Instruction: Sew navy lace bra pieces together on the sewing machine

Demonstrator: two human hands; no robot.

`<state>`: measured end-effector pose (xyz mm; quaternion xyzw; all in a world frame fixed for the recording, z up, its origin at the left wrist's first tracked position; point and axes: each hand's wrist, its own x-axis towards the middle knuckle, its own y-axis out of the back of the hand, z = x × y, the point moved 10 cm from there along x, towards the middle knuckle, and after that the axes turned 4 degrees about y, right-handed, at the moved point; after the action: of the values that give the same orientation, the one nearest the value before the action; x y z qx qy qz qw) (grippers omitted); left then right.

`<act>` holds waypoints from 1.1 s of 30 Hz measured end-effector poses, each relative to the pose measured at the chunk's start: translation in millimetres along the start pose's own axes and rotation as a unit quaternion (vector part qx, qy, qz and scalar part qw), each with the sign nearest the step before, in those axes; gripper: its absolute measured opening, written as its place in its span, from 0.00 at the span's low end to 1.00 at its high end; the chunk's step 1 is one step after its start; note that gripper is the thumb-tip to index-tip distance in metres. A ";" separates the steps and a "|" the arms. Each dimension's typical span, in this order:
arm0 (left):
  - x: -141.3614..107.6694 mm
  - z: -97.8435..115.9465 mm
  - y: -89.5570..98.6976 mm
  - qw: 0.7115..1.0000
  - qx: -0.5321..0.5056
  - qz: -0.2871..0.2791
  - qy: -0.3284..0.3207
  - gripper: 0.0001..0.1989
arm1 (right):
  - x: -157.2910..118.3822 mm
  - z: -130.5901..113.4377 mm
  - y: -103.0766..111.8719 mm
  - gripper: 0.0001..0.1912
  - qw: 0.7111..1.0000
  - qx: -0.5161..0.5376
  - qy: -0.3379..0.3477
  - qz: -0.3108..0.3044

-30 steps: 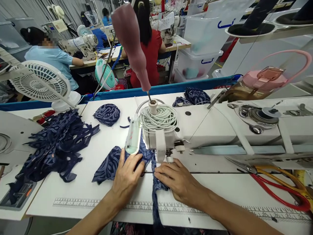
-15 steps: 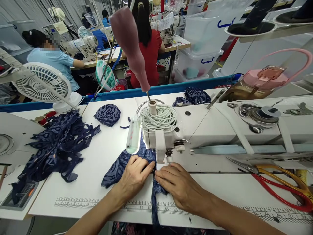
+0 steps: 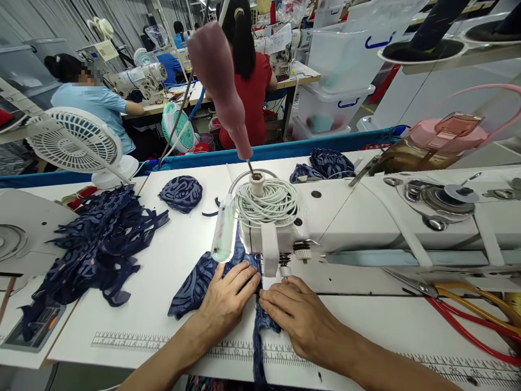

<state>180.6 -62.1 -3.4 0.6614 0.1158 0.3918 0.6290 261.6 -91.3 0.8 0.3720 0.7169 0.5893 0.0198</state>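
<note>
Navy patterned lace fabric (image 3: 192, 288) lies under the head of a white sewing machine (image 3: 271, 241). My left hand (image 3: 232, 293) rests on this fabric just left of the presser area, its fingers stretched out and pressing down. Close to it on the right, my right hand (image 3: 299, 312) has its fingers together on the edge of a narrow navy lace strip (image 3: 259, 339), which hangs down over the table's front edge. The needle and the fabric right under it are hidden by the machine head and my fingers.
Scissors (image 3: 459, 315) with orange and red handles lie at right. Navy lace scraps (image 3: 93, 244) are heaped at left, with a folded lace piece (image 3: 181, 194) behind. A pink screwdriver-like handle (image 3: 220, 81) stands above coiled cord (image 3: 264, 201). A white fan (image 3: 75, 141) and several people are beyond.
My left hand's fingers have straightened and spread flatter on the lace. My right hand stays at the strip, almost unmoved. The whole view has shifted slightly.
</note>
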 end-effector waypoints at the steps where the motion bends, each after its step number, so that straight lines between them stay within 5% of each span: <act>1: -0.9 -0.3 -0.4 1.000 0.001 0.003 0.004 0.18 | -0.1 0.4 0.8 0.27 1.000 -0.003 -0.002 0.005; 16: -0.4 -1.4 3.3 0.998 0.014 0.050 0.025 0.17 | 2.4 1.5 10.6 0.27 0.998 -0.029 -0.007 0.046; 24: 19.4 -11.6 -3.3 0.999 0.043 0.016 0.011 0.19 | 1.2 19.9 0.1 0.33 0.996 -0.074 -0.053 -0.004; 29: 10.8 -21.9 16.7 0.994 0.057 0.052 0.073 0.20 | 1.3 23.0 -5.5 0.34 0.995 -0.078 -0.057 -0.025; 33: 9.4 -25.5 15.8 0.998 -0.002 0.035 0.049 0.18 | 2.9 21.0 -4.0 0.32 0.996 -0.061 -0.055 -0.020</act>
<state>164.6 -40.0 12.2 0.6438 0.1229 0.4460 0.6095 267.2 -72.4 -7.8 0.3873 0.6852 0.6097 0.0937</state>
